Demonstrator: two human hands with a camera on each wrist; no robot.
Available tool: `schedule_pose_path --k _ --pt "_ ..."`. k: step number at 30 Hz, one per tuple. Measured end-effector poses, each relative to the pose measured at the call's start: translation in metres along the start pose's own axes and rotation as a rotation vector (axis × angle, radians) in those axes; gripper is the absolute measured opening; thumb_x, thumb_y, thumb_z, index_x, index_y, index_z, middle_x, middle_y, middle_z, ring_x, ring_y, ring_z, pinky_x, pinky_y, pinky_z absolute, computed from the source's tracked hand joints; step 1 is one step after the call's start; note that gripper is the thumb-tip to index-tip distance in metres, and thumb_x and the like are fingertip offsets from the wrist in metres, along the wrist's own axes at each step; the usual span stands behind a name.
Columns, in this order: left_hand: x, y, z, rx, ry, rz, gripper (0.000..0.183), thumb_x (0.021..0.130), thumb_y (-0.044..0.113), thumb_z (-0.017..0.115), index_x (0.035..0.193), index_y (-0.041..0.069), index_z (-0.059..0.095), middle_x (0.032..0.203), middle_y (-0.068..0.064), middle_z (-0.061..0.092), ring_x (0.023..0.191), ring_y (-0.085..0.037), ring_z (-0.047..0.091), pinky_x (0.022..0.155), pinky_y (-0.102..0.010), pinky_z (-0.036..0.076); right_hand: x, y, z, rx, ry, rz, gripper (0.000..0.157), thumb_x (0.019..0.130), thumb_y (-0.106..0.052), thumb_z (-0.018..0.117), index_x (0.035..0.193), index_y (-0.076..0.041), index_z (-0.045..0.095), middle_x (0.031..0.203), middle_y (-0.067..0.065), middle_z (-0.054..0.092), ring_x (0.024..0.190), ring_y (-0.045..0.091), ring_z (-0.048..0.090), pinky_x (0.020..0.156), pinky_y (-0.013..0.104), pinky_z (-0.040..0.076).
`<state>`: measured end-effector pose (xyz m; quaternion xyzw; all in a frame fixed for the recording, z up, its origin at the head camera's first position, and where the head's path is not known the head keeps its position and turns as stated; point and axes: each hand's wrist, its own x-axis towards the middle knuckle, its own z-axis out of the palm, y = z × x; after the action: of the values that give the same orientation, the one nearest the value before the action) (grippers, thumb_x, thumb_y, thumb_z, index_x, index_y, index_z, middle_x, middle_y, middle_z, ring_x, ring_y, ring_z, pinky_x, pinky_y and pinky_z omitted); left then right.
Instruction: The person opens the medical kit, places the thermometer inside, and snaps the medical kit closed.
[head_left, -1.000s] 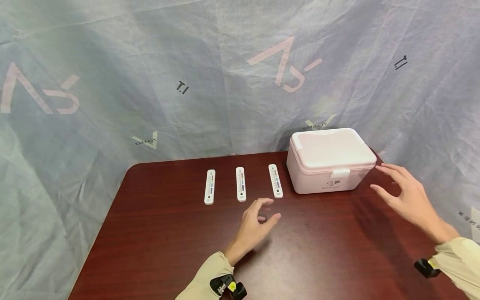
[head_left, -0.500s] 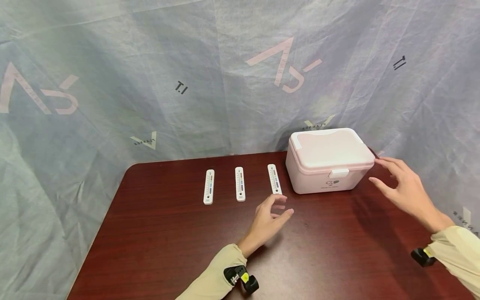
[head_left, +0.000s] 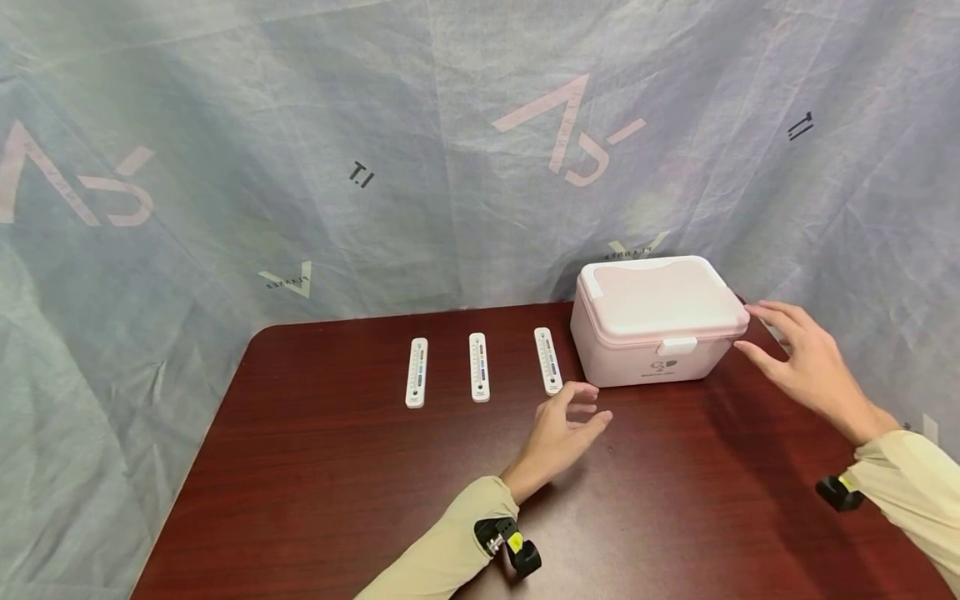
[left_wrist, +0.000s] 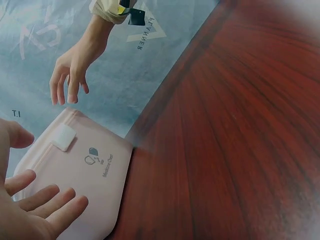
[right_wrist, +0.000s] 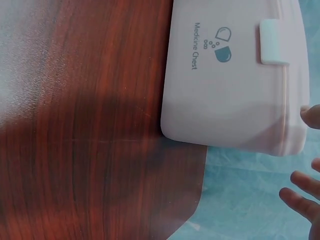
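A pale pink medicine chest [head_left: 663, 296] with a white front latch [head_left: 678, 346] stands at the back right of the table, lid down. My left hand [head_left: 557, 435] hovers before its front left corner, fingers loosely bent and apart, holding nothing. My right hand [head_left: 813, 371] is at the chest's right side, thumb and fingers spread, fingertips right at the lid's edge. In the left wrist view the chest [left_wrist: 95, 170] lies beyond my left fingers. The right wrist view shows the chest's lettered front [right_wrist: 220, 90] beside my right fingertips [right_wrist: 295, 197].
Three white thermometers lie in a row left of the chest: the left one [head_left: 416, 372], the middle one [head_left: 479, 367] and the right one [head_left: 547, 360], close to my left fingers. A grey printed cloth [head_left: 420, 167] hangs behind the dark red wooden table [head_left: 315, 467].
My left hand has moved right, past the right thermometer's lower end, toward the chest. My right hand has shifted slightly left and up toward the lid's edge. Chest and thermometers stay put.
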<state>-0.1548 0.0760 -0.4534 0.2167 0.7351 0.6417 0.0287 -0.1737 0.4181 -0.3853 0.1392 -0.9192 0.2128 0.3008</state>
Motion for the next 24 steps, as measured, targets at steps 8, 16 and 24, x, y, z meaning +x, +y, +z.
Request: schedule_pose_path --k 8,16,24 --pt "0.011 0.000 0.015 -0.006 0.025 0.005 0.027 0.085 0.021 0.070 0.109 0.013 0.061 0.111 0.004 0.064 0.097 -0.011 0.064 0.073 -0.018 0.051 0.005 0.005 0.003 -0.008 -0.054 0.023 0.056 0.072 -0.011 0.080 0.124 -0.004 0.060 0.127 0.019 0.052 0.098 0.032 0.052 0.074 0.004 0.029" --pt "0.021 -0.003 0.034 -0.005 0.041 -0.018 0.026 0.085 0.023 0.070 0.108 0.016 0.062 0.109 0.009 0.063 0.097 -0.012 0.065 0.073 -0.019 0.051 0.010 0.009 0.003 -0.007 -0.075 0.021 0.058 0.072 -0.012 0.080 0.125 -0.004 0.060 0.128 0.020 0.052 0.098 0.035 0.053 0.074 0.003 0.027" --pt "0.030 -0.003 0.042 -0.008 0.044 -0.030 0.027 0.085 0.025 0.068 0.110 0.016 0.063 0.111 0.010 0.063 0.099 -0.014 0.065 0.073 -0.017 0.049 0.014 0.012 0.010 0.037 -0.085 -0.005 0.060 0.069 -0.009 0.082 0.126 -0.011 0.062 0.130 0.019 0.051 0.104 0.041 0.053 0.089 0.009 0.025"
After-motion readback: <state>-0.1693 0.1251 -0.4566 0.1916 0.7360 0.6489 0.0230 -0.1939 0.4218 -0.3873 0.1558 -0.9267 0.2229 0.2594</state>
